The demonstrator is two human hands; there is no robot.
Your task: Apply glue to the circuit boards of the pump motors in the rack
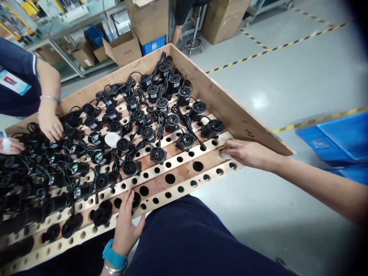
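A large wooden tray [247, 122] with drilled slats holds several rows of black round motors [185, 142] with slotted end caps and coiled cables. My left hand [126, 222], in a blue wristband, rests at the tray's near side, fingers stretched and thumb apart. Its fingertips are beside a black cylindrical part [136, 200] in the front row, partly hidden behind them. At the right end of that row, my right hand [244, 153] has its fingers pressed together round something small and whitish, mostly hidden. A white round pad [112, 140] lies among the motors.
Across the tray on the left, a co-worker's hand [51, 122] reaches over the motors; their other hand [13, 145] holds a small white thing. Cardboard boxes [123, 48] stand behind. Another person's hand [176, 35] hangs near a stool [195, 42]. Blue bins [339, 138] sit at right.
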